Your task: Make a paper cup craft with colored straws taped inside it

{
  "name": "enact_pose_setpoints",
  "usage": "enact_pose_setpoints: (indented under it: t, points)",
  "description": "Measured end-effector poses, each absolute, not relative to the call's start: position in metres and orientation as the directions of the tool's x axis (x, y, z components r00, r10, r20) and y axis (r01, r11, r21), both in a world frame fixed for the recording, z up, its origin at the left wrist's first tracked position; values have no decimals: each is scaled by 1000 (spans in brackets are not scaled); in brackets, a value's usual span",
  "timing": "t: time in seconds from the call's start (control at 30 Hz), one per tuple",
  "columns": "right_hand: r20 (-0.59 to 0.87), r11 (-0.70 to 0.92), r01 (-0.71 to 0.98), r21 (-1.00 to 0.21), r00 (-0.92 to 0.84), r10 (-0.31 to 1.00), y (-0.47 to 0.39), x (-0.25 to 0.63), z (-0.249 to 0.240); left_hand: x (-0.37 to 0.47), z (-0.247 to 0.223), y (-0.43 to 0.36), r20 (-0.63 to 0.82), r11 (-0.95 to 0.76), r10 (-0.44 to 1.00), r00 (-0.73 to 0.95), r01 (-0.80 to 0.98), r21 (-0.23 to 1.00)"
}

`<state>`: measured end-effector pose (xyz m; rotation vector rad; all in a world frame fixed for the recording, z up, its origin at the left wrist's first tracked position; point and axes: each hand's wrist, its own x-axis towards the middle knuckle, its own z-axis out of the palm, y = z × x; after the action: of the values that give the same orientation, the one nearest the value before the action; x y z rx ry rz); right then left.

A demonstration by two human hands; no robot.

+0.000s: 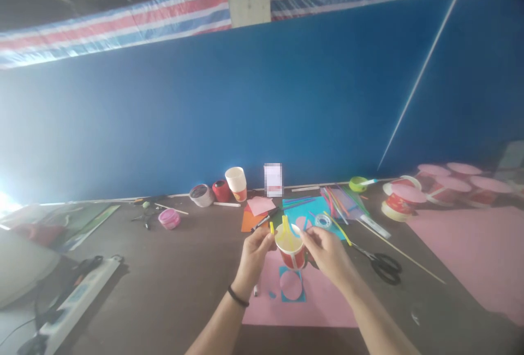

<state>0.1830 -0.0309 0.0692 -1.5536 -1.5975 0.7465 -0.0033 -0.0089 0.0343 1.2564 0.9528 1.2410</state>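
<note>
A red and white paper cup (pixel 293 257) is held upright, mouth tilted toward me, over a pink sheet. My left hand (pixel 257 246) grips its left side, and a short yellow strip (pixel 272 228) sticks up by those fingertips. On the opposite side, my right hand (pixel 325 243) is closed at the rim, where a bent blue strip (pixel 293 231) meets the fingertips. Another yellow strip (pixel 285 223) rises at the back of the cup's mouth. Below the cup, a pink paper circle (pixel 291 286) lies on a blue paper square (pixel 282 296). The far fingers of both hands are hidden.
Scissors (pixel 385 268) and a thin wooden stick (pixel 409 254) lie on the right, near several red cups topped with pink discs (pixel 409 192). A tape roll (pixel 322 221) and coloured strips lie behind. A white cup (pixel 236 180) stands at the back; a power strip (pixel 82 306) lies left.
</note>
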Motion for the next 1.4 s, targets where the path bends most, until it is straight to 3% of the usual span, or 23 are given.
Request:
enact_pose_setpoints:
  t: [0.17, 0.43, 0.93, 1.17, 1.4]
  points:
    - [133, 71, 610, -789, 57, 989, -20, 177, 65, 1, 37, -1, 77, -53, 992, 105, -218, 974]
    - [115, 44, 642, -765, 69, 991, -5, 177, 54, 3, 30, 7, 42, -28, 997, 65, -201, 979]
    - [162, -9, 741, -671, 158, 974, 19, 174, 54, 5, 29, 33, 146, -145, 989, -11, 62, 987]
    - [64, -22, 600, -800, 121, 991, 21, 176, 55, 9, 39, 38, 171, -173, 984, 52, 48, 984]
    - [-77, -70, 324, -944, -9, 997, 15, 175, 59, 14, 49, 29, 73, -63, 950, 304, -42, 997]
